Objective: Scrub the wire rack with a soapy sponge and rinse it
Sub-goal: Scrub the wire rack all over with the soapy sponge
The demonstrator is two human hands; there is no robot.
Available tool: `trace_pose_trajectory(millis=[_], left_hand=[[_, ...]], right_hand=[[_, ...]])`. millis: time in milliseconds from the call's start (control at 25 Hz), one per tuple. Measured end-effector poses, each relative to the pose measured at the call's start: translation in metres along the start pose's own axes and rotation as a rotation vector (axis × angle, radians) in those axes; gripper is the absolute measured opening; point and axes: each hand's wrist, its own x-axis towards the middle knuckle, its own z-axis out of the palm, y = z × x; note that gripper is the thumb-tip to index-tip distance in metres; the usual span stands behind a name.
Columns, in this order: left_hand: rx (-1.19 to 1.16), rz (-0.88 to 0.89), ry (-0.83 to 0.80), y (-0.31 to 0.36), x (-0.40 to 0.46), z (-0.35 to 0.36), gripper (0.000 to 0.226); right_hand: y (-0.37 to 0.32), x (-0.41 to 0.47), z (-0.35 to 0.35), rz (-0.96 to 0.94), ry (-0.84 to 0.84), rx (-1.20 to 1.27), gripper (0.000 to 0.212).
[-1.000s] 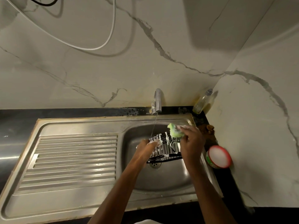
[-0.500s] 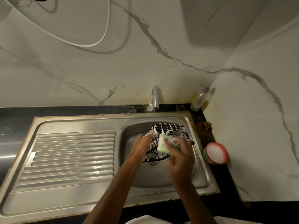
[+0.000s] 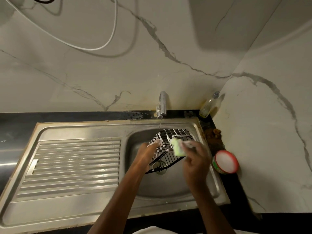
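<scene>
Now the left hand (image 3: 148,152) grips the soapy wire rack (image 3: 170,146), tilted over the sink (image 3: 168,188) basin, while the right hand (image 3: 194,159), just right of it, presses the green sponge (image 3: 178,147) against its wires.

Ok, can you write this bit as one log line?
step: scrubbing | left hand: holds black wire rack | right hand: green soapy sponge on rack | tap: trickling
</scene>
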Motion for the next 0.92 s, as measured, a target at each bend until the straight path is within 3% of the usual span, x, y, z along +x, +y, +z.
trace_pose_trajectory(millis=[80, 120, 280, 400, 480, 600, 640, 680, 800, 840, 920], left_hand=[[-0.026, -0.02, 0.009, 0.001, -0.001, 0.0, 0.03], [-0.033, -0.008, 0.014, 0.001, 0.0, -0.001, 0.026], [0.028, 0.008, -0.005, 0.006, -0.002, 0.002, 0.043], [-0.001, -0.009, -0.016, 0.002, -0.005, -0.004, 0.02], [-0.027, -0.02, -0.026, -0.002, -0.001, -0.009, 0.048], [-0.069, -0.04, -0.06, -0.018, 0.023, -0.015, 0.095], [-0.078, -0.048, -0.052, -0.013, 0.02, -0.014, 0.098], [-0.06, -0.051, -0.043, -0.009, 0.013, -0.015, 0.09], [-0.065, -0.024, -0.005, 0.005, -0.009, -0.018, 0.065], [-0.078, -0.055, 0.004, 0.003, -0.007, -0.019, 0.058], [-0.066, -0.053, 0.004, 0.006, -0.007, -0.017, 0.048]], right_hand=[[0.019, 0.008, -0.006, 0.18, 0.092, -0.025, 0.042], [0.011, 0.006, -0.003, 0.178, 0.098, -0.006, 0.041], [-0.039, -0.014, 0.008, -0.106, -0.018, 0.087, 0.04], [0.01, 0.008, -0.002, 0.118, 0.103, -0.005, 0.041], [0.011, 0.007, -0.001, 0.223, 0.155, -0.052, 0.043], [-0.041, -0.016, 0.008, -0.056, 0.057, 0.037, 0.042], [-0.038, -0.016, 0.005, -0.126, 0.013, 0.035, 0.041], [-0.026, -0.008, 0.001, -0.108, -0.001, 0.024, 0.041], [0.022, 0.012, -0.005, 0.249, 0.137, -0.045, 0.037], [0.017, 0.01, -0.002, 0.276, 0.15, -0.035, 0.037], [-0.025, 0.0, 0.008, 0.105, 0.105, 0.024, 0.04]])
